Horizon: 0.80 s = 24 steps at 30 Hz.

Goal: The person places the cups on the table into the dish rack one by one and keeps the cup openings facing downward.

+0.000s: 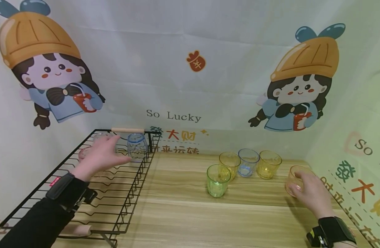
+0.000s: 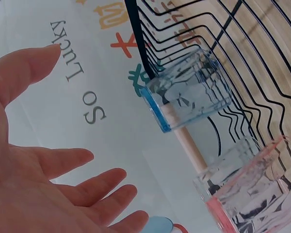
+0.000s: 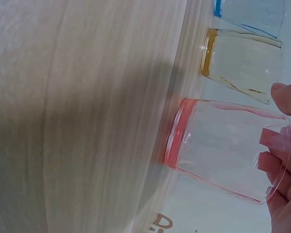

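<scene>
With the left hand empty, fingers spread over the black wire rack, the pink-tinted clear glass tumbler on the desk could tip if the right hand, its grip unclear, nudges it.

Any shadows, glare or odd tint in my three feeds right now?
Head view: a shadow falls on the table beside the right hand, and the backdrop looks greenish at right. Left wrist view: dark and bright reflections break up the blue glass. Right wrist view: a broad, soft-edged shadow crosses the table, and small glints show on the pink glass.
</scene>
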Available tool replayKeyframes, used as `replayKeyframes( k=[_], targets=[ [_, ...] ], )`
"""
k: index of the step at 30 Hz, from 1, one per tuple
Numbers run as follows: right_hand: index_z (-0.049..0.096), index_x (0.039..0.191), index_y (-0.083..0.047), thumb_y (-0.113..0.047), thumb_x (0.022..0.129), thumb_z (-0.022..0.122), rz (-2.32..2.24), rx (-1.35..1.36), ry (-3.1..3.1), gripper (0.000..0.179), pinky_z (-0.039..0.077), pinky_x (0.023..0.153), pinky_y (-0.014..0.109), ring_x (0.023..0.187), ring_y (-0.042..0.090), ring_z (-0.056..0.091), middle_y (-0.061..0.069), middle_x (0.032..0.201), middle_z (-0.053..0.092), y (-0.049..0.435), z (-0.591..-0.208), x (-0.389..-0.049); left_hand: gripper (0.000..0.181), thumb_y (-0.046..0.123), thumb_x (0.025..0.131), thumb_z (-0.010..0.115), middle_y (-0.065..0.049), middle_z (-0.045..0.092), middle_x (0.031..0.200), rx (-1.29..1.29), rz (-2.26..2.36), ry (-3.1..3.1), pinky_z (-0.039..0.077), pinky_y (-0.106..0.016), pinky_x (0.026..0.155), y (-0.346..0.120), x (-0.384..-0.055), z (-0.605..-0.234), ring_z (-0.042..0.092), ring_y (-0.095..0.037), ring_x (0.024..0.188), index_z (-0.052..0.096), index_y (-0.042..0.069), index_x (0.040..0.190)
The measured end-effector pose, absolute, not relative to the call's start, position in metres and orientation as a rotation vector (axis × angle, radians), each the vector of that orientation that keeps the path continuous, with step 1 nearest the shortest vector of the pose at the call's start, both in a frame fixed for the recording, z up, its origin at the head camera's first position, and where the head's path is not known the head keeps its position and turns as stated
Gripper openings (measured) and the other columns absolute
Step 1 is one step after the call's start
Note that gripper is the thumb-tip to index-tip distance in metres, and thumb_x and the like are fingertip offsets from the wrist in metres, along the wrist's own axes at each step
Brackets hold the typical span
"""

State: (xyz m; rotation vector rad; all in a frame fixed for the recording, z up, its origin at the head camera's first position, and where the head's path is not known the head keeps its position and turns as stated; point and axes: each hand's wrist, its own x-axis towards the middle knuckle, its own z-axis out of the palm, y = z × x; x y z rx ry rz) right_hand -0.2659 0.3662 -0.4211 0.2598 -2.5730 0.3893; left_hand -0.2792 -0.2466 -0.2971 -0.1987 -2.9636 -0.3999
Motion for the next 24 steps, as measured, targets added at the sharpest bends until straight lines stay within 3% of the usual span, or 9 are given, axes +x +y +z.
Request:
replayKeyframes(
  k=[9,17,24],
  targets=[
    [0.059,0.114,0.009,-0.015,0.079,0.072,0.369,0.241,-2.612,0.045,0.047,0.077,0.058,0.094,0.048,0.058,0.03,0.105,0.065,0.367,-0.422,-0.266,0.095,0.05,0.08,0.069,-0.038,0.033,0.142,-0.29,-0.426,-2.965,0.031,-0.072,0.1,-0.229,-0.271,-0.298,0.03,-0.056,0.129,0.028,-0.005,0.146],
    [0.064,0.103,0.006,-0.002,0.079,0.065,0.309,0.215,-2.62,0.025,0.049,0.066,0.051,0.076,0.038,0.062,0.019,0.086,0.07,0.367,-0.426,-0.266,0.091,0.043,0.082,0.069,-0.038,0.033,0.142,-0.352,-0.476,-2.957,0.033,-0.068,0.102,-0.216,-0.265,-0.301,0.029,-0.056,0.13,0.027,-0.006,0.146],
    [0.065,0.098,0.005,0.005,0.078,0.062,0.321,0.189,-2.593,0.019,0.048,0.069,0.053,0.076,0.04,0.061,0.02,0.084,0.07,0.367,-0.427,-0.267,0.087,0.04,0.084,0.068,-0.036,0.032,0.144,-0.389,-0.535,-2.94,0.03,-0.065,0.107,-0.207,-0.26,-0.3,0.026,-0.054,0.132,0.027,-0.004,0.147]
  ],
)
